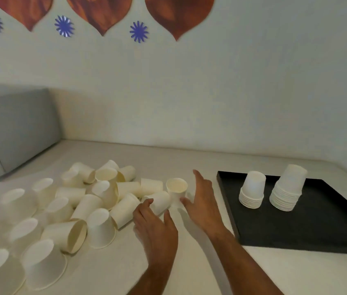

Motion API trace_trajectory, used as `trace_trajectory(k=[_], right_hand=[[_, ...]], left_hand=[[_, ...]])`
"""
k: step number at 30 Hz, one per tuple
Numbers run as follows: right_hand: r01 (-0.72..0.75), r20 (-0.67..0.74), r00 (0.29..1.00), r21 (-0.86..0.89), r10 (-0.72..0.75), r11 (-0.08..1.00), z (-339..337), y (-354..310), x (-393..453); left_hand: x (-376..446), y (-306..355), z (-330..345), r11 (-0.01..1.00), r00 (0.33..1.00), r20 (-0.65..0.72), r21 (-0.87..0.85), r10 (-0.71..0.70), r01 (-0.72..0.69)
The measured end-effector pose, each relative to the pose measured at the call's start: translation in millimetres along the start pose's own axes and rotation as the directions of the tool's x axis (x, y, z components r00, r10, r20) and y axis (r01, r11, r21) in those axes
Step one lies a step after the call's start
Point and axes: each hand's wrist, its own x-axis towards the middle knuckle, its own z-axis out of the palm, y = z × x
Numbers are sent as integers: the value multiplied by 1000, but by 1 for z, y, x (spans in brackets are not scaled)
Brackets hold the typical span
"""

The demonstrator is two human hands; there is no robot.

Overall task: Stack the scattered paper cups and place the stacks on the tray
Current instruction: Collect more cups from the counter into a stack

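Both hands are open and grip nothing, the left hand (154, 225) reaching a lying cup (158, 202) and the right hand (202, 201) beside an upright cup (176, 188), likely to nest them, while two stacks (252, 190) wait on the tray (296, 231) at three o'clock.

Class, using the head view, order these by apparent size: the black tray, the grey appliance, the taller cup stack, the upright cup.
1. Black tray
2. Grey appliance, cropped at the frame edge, so unsure
3. Taller cup stack
4. Upright cup
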Motion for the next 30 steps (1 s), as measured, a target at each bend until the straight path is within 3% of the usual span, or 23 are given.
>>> trace_trajectory(k=[2, 4, 7, 12, 17, 20, 26, 29, 30], right_hand=[[29, 152, 988, -65, -19, 997, 13, 2, 4], [20, 194, 981, -74, -6, 997, 23, 4, 7], [-73, 55, 996, -34, 74, 997, 25, 4, 3], [-162, -79, 983, 50, 166, 985, 6, 7, -21], [-214, -17, 976, 147, 219, 966, -1, 2, -58], [-206, 14, 978, 232, 209, 951, 3, -11, -78], [-221, 33, 973, 395, 227, 892, 22, -36, -109], [-228, 16, 969, 451, 247, 863, 30, -45, -122], [-228, 14, 968, 472, 251, 851, 33, -47, -126]], left_hand=[[2, -4, 1, 999, 998, 54, -1, 38, -38], [5, -5, 3, 999, 995, 101, -39, 18, -15], [10, -6, 3, 996, 986, 161, -72, -48, 60], [13, -10, -9, 990, 985, 169, -143, 39, -15], [17, 1, -39, 943, 978, 150, -320, 144, -90], [17, 10, -59, 927, 953, 131, -300, 274, -225], [16, 13, -91, 850, 797, 301, -247, 523, -465], [17, -10, -96, 863, 707, 495, -284, 505, -418], [17, -16, -98, 846, 657, 538, -270, 528, -459]])
